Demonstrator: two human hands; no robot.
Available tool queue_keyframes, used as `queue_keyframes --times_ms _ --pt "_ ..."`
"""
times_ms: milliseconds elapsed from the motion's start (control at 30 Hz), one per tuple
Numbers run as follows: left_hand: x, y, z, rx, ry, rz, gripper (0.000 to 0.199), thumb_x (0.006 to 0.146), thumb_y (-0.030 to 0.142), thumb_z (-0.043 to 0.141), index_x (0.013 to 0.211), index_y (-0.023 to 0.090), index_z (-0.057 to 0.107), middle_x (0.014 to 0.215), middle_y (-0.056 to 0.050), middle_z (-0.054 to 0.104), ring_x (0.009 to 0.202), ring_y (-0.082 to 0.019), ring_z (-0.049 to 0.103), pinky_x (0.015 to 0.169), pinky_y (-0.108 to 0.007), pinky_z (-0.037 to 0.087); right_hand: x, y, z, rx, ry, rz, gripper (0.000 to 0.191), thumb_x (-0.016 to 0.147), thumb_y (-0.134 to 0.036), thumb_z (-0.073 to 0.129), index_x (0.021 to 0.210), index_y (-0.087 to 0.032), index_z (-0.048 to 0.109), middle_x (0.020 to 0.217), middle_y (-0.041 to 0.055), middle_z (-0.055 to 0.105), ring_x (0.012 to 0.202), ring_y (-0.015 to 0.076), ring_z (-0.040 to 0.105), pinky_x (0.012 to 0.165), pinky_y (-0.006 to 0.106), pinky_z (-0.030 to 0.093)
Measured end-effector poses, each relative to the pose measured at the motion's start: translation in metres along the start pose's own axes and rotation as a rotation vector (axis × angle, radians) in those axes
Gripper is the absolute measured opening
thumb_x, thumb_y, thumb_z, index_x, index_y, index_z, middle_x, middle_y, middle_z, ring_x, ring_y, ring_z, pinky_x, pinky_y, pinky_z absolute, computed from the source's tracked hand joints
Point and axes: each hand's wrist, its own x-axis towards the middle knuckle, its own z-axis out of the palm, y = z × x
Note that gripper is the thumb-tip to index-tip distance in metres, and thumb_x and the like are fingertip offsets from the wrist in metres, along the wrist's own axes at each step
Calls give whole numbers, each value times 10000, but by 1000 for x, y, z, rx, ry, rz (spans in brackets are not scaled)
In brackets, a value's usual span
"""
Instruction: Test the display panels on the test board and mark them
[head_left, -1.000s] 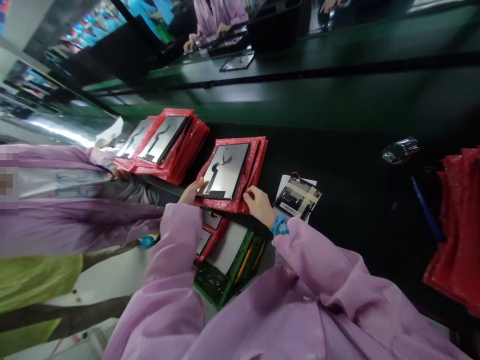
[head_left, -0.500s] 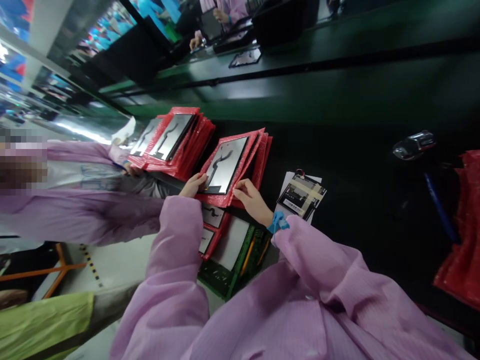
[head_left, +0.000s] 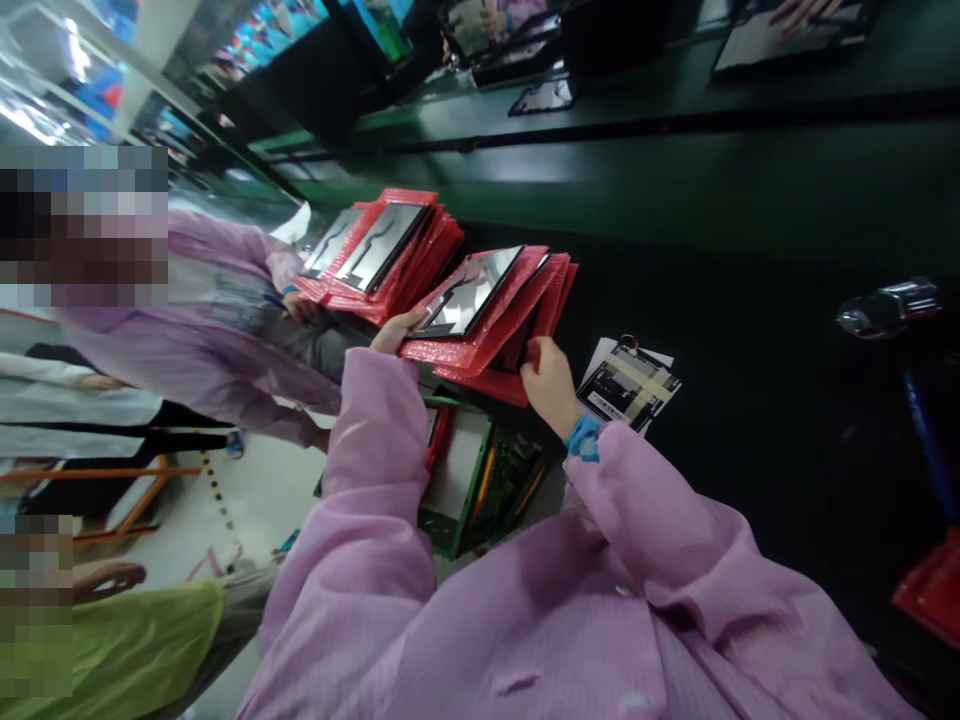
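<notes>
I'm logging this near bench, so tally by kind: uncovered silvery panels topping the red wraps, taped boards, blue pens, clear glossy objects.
Silvery panels: 3
Taped board: 1
Blue pen: 1
Clear glossy object: 1
Total: 6

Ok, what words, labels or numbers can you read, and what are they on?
None can be read for sure.
White label on the taped black part: print too small.
Shirt of the person at the left: bluish marks, maybe letters, too blurred.
Red bubble wrap: no print visible.
</notes>
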Motion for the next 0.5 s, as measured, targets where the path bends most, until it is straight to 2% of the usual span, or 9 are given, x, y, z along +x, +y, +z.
queue_keyframes --times_ms 67,167,300,500 --pt "-2 2 0 -37 17 21 220 870 201 629 1044 78 684 735 -70 736 665 -229 734 655 -297 626 0 3 -2 -164 49 35 336 907 -115 439 1231 -39 480 1330 250 509 1292 315 452 1136 491 332" --pt "-9 5 -2 -85 33 48 206 890 187 602 1054 88 678 724 -56 732 704 -236 742 697 -311 637 2 2 -1 -347 67 72 346 937 -183 498 1223 12 512 1284 287 509 1250 373 460 1053 508 406" --pt "-20 8 -5 -128 48 65 203 897 208 606 1050 92 673 721 -56 732 737 -257 746 721 -339 644 9 -4 2 -494 94 137 343 956 -231 514 1227 -20 516 1253 265 525 1201 358 517 912 437 508" --pt "-28 1 -9 -140 77 72 199 911 270 578 986 116 680 694 -67 720 729 -275 750 697 -350 644 19 -4 -1 -594 49 191 277 981 -252 486 1187 -75 538 1213 234 575 1150 318 614 872 402 539"
